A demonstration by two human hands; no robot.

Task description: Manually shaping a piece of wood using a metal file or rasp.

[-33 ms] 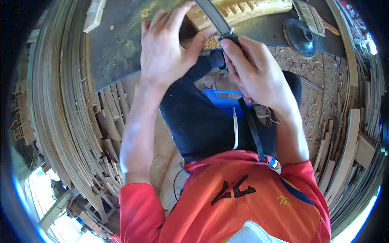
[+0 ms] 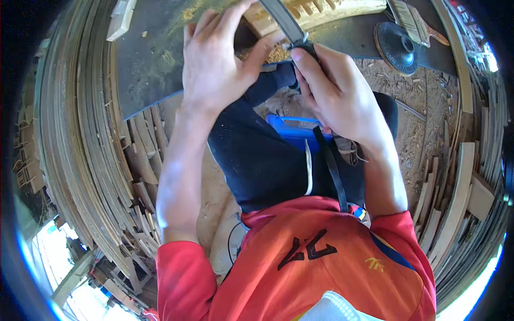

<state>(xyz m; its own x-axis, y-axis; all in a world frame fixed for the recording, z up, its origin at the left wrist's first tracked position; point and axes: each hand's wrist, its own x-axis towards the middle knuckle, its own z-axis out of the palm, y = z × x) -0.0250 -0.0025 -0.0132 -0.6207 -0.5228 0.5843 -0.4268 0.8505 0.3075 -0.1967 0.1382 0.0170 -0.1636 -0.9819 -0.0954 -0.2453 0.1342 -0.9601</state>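
Note:
My right hand (image 2: pixel 340 91) is wrapped round the dark handle (image 2: pixel 305 47) of a hand tool with a long, flat grey metal blade (image 2: pixel 282 20). Whether it is a file or a chisel I cannot tell. The blade points up and left, over a pale carved piece of wood (image 2: pixel 326 13) with a row of notches, and its far end is cut off by the frame. My left hand (image 2: pixel 217 67) is open beside the wood's left end, with its fingers stretched out and its thumb apart, close to the blade. Contact between the left fingertips and the wood or blade is unclear.
The dark work surface (image 2: pixel 147 75) carries wood dust, a round black disc (image 2: pixel 393 49), a brush (image 2: pixel 409 25) and a pale block (image 2: pixel 122 18). Long boards (image 2: pixel 80 144) are stacked at left, more (image 2: pixel 455 203) at right. Something blue (image 2: pixel 292 131) lies beyond my legs.
The view has shifted slightly, and my left hand sits a little further left and lower. My right hand's grip on the tool looks the same.

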